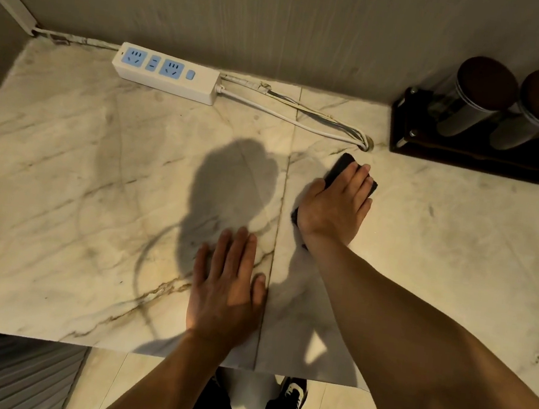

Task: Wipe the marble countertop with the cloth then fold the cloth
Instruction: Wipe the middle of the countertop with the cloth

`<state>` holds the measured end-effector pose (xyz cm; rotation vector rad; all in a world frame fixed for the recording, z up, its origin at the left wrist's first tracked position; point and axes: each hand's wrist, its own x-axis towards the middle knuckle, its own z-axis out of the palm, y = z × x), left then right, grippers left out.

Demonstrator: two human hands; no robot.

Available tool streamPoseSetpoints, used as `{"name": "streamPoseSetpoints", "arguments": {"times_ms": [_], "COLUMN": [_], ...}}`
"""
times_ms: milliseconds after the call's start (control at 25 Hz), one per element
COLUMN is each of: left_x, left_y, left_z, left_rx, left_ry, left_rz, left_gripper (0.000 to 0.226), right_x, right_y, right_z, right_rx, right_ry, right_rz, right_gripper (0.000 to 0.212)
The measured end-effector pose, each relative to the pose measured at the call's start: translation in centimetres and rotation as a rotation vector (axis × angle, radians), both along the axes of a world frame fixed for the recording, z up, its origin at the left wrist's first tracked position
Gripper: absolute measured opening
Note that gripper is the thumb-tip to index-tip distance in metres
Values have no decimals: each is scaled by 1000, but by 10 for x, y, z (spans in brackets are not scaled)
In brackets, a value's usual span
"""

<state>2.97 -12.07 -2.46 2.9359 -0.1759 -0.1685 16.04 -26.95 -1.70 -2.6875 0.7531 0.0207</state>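
A dark cloth [340,169] lies on the marble countertop [79,164], right of a seam in the stone. My right hand [335,209] presses flat on top of it and covers most of it; only the cloth's far corner and small edges show. My left hand [227,287] rests palm down on the bare marble near the front edge, fingers slightly spread, holding nothing.
A white power strip [165,72] with blue sockets lies at the back, its cable [289,118] running right into a hole. A dark rack with jars [495,123] stands at the back right. The counter's front edge [141,353] drops to a tiled floor.
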Motion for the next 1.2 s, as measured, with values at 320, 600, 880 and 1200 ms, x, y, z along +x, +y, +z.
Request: {"name": "streamPoseSetpoints", "arguments": {"times_ms": [320, 600, 880, 1200], "left_x": [0, -1, -3, -4], "left_y": [1, 2, 3, 6], "left_z": [0, 1, -1, -7], "left_rx": [-32, -19, -16, -6], "left_ry": [-17, -34, -62, -72], "left_rz": [6, -13, -33, -55], "left_gripper": [61, 61, 62, 63], "right_x": [-39, -86, -130, -175], "right_y": [3, 5, 12, 13], "right_z": [0, 1, 4, 4], "right_rx": [9, 4, -24, 17], "right_ry": [18, 40, 19, 3], "right_rz": [-86, -107, -134, -50], "right_gripper": [65, 66, 65, 65]}}
